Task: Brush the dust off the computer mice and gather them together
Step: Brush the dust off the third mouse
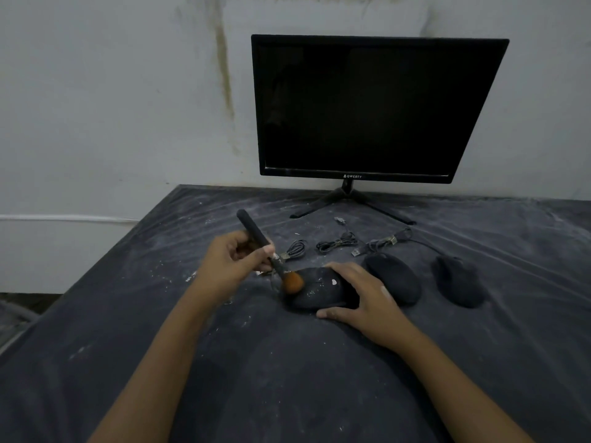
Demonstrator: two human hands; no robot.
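On a dusty cloth point(287, 362), the right hand point(364, 295) curls its fingers round the sides of a black mouse point(316, 290), seemingly light, rigid and slippery, so best steadied there, while the left hand point(230, 266) pinches a soft brush point(265, 247) against its top, two other mice point(395, 278) just beside.

The only legible wording is the brand name "QWERTY", printed in small pale capitals at the centre of the lower bezel of the black monitor point(367, 107), with a tiny logo just to its left. A white mark on the nearest mouse point(319, 294) is too small to read.
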